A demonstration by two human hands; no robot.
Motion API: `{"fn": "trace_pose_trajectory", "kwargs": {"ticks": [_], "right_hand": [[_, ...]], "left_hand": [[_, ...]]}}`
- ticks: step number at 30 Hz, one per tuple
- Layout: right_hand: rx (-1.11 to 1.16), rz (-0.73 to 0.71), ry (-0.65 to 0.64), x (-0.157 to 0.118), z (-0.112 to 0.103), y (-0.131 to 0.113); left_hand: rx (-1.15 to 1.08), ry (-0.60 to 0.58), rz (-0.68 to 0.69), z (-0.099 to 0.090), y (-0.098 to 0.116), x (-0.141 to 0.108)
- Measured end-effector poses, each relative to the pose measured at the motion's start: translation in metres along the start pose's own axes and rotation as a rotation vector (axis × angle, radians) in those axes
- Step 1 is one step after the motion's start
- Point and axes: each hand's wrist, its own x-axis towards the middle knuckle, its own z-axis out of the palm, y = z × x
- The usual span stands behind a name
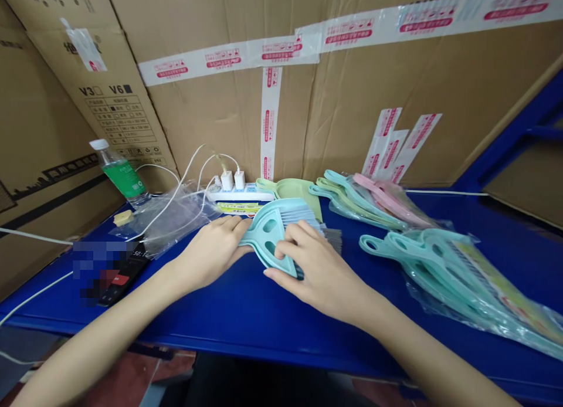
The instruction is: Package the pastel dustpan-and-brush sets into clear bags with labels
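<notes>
A light blue hand brush (268, 234) with pale bristles lies against a matching dustpan (281, 203), held over the blue table. My left hand (215, 248) is closed round the handle end, hiding most of it. My right hand (314, 266) grips the brush head from the right, with fingers at its oval holes and the thumb along the lower edge. Just behind the set, a light green dustpan (297, 190) lies on the table, partly covered by it.
Bagged brush sets (453, 272) lie at right, with more bagged sets (365, 199) behind. At left are a water bottle (121, 172), a clear plastic bag (171, 216), a phone (118, 275) and white cables. A power strip (240, 193) stands before the cardboard wall (220, 114).
</notes>
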Motion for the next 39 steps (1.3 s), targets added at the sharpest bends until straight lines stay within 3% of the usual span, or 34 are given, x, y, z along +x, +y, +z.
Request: {"fn": "trace_pose_trajectory", "kwargs": {"ticks": [4,6,8,11,15,19,27,35,39], "right_hand": [[-0.109,0.034,0.125,0.001,-0.005,0.011],[-0.230,0.048,0.186,-0.001,-0.010,0.014],[-0.342,0.080,0.192,-0.003,-0.012,0.013],[-0.416,0.127,0.100,-0.006,-0.008,0.006],[-0.421,0.152,-0.106,-0.006,0.002,-0.004],[-0.396,0.154,-0.236,-0.006,0.004,-0.009],[-0.288,0.142,-0.356,-0.005,0.004,-0.009],[-0.387,0.150,-0.294,0.001,0.014,-0.005],[-0.405,0.150,-0.292,0.002,0.019,-0.003]], "left_hand": [[0.042,-0.105,0.000,-0.014,-0.004,0.023],[0.061,-0.168,-0.043,-0.022,-0.014,0.039],[0.045,-0.159,-0.079,-0.028,-0.031,0.056],[0.013,-0.209,-0.070,-0.030,-0.059,0.085],[-0.080,-0.422,-0.003,-0.021,-0.080,0.121],[-0.127,-0.499,0.033,-0.007,-0.081,0.150],[-0.104,-0.521,0.024,0.023,-0.069,0.192],[-0.029,-0.472,0.034,0.055,-0.063,0.192],[0.004,-0.497,0.016,0.060,-0.067,0.190]]}}
